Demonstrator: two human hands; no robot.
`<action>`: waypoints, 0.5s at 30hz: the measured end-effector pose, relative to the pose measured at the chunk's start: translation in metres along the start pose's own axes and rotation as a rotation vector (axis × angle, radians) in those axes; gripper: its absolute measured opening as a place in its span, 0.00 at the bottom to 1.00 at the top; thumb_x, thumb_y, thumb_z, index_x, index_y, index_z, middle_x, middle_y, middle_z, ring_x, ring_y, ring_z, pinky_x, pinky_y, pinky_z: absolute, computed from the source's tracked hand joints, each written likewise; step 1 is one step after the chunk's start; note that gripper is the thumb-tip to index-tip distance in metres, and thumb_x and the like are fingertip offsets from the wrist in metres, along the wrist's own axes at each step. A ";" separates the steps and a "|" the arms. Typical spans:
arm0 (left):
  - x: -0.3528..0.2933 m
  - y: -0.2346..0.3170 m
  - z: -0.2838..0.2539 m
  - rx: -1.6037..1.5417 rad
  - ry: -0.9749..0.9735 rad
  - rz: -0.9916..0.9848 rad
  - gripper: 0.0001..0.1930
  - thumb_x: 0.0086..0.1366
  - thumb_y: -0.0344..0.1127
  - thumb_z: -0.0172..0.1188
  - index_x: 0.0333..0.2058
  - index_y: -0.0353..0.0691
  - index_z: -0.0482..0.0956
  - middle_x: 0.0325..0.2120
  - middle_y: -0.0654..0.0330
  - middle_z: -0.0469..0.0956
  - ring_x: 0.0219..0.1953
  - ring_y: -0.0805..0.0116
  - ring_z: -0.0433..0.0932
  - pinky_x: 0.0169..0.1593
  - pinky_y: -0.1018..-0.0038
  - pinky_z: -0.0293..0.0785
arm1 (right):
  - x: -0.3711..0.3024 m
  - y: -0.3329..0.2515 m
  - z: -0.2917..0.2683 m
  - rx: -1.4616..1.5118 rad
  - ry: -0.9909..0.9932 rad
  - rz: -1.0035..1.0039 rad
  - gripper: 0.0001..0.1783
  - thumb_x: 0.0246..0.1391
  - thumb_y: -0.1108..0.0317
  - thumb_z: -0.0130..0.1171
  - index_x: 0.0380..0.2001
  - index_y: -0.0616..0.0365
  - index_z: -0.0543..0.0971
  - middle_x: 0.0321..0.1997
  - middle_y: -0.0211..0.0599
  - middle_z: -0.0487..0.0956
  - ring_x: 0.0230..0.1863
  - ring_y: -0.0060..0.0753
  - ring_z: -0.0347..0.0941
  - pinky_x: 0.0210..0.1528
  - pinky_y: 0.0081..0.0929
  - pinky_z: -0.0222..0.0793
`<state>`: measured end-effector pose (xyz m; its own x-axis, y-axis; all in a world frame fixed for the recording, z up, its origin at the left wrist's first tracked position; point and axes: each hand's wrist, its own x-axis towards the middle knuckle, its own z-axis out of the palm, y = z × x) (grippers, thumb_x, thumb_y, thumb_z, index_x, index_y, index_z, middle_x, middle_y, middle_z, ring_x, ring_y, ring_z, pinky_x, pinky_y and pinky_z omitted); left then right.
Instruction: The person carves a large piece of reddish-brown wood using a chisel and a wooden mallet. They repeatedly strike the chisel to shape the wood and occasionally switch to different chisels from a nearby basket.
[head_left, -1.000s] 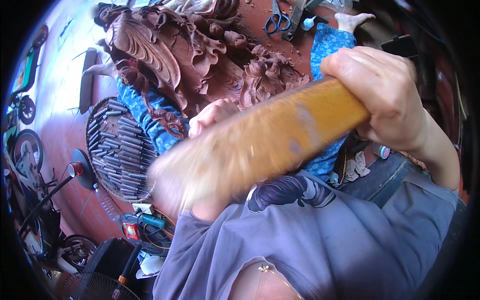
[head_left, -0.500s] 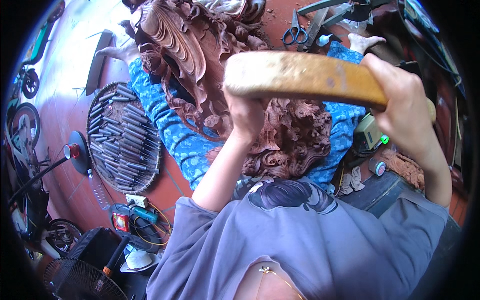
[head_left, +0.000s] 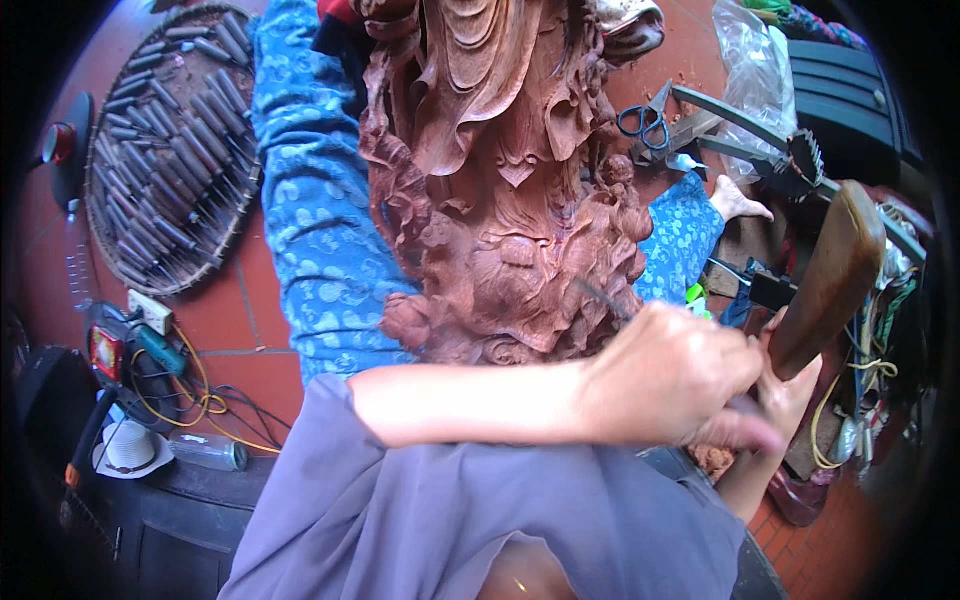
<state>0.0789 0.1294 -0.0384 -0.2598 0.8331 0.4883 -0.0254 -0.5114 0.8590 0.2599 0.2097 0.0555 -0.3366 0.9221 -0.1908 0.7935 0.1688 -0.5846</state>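
Observation:
A reddish-brown wood carving (head_left: 500, 270) with draped folds and knotted shapes lies between my legs. My left hand (head_left: 665, 375) reaches across my body to its lower right part, fingers wrapped round a chisel (head_left: 605, 298). The chisel's thin dark blade points up and left at the carved surface; most of its handle is inside the fist, and whether the tip touches is too blurred to tell. Just right of it, my right hand (head_left: 795, 395) grips a thick wooden mallet (head_left: 835, 275), which stands tilted upward. The left hand partly covers the right forearm.
At left, a round woven basket (head_left: 97, 205) holds many chisels. A power strip (head_left: 150, 312) with cables lies below, near a white hat (head_left: 132, 450) and a glass bottle (head_left: 210, 452). Scissors (head_left: 645, 125) and a plastic bag (head_left: 752, 75) are at far right. Cords and tools crowd the right side.
The mallet has moved from in front of the carving to the right and now stands upright. My left hand has come down and right, showing the chisel blade. The view has shifted.

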 end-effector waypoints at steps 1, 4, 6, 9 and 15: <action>-0.004 -0.001 0.003 -0.055 0.028 -0.029 0.24 0.55 0.58 0.61 0.22 0.40 0.72 0.17 0.58 0.72 0.19 0.58 0.75 0.23 0.66 0.70 | -0.001 0.006 0.003 0.059 0.000 0.033 0.12 0.45 0.80 0.63 0.33 0.61 0.72 0.31 0.28 0.71 0.33 0.20 0.66 0.37 0.19 0.62; -0.006 -0.011 0.010 -0.100 0.135 -0.027 0.21 0.54 0.54 0.62 0.22 0.40 0.72 0.17 0.59 0.71 0.17 0.59 0.72 0.22 0.66 0.68 | -0.002 0.017 0.008 0.056 -0.005 0.075 0.14 0.42 0.80 0.63 0.34 0.61 0.72 0.32 0.29 0.71 0.34 0.21 0.66 0.38 0.21 0.62; -0.003 -0.019 0.010 -0.127 0.176 -0.049 0.19 0.55 0.50 0.63 0.21 0.41 0.72 0.16 0.59 0.70 0.16 0.60 0.71 0.21 0.65 0.67 | -0.002 0.020 0.015 0.091 0.051 0.140 0.15 0.41 0.80 0.64 0.34 0.61 0.72 0.32 0.29 0.71 0.33 0.21 0.66 0.38 0.22 0.62; -0.004 -0.025 0.006 -0.079 0.192 -0.123 0.16 0.56 0.42 0.63 0.16 0.42 0.71 0.13 0.60 0.69 0.15 0.60 0.71 0.20 0.66 0.67 | 0.004 0.019 0.021 0.115 0.003 0.173 0.16 0.40 0.81 0.65 0.34 0.61 0.73 0.32 0.29 0.71 0.33 0.22 0.66 0.38 0.22 0.62; -0.003 -0.028 0.004 -0.109 0.288 -0.172 0.16 0.55 0.37 0.60 0.12 0.42 0.69 0.09 0.59 0.68 0.12 0.59 0.72 0.18 0.64 0.68 | 0.019 0.008 0.027 -0.123 -0.140 0.076 0.18 0.39 0.81 0.65 0.36 0.61 0.73 0.32 0.29 0.71 0.33 0.21 0.66 0.35 0.22 0.62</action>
<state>0.0844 0.1421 -0.0635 -0.5037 0.8235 0.2609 -0.1912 -0.4008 0.8960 0.2460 0.2193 0.0261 -0.3340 0.8776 -0.3438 0.8725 0.1499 -0.4650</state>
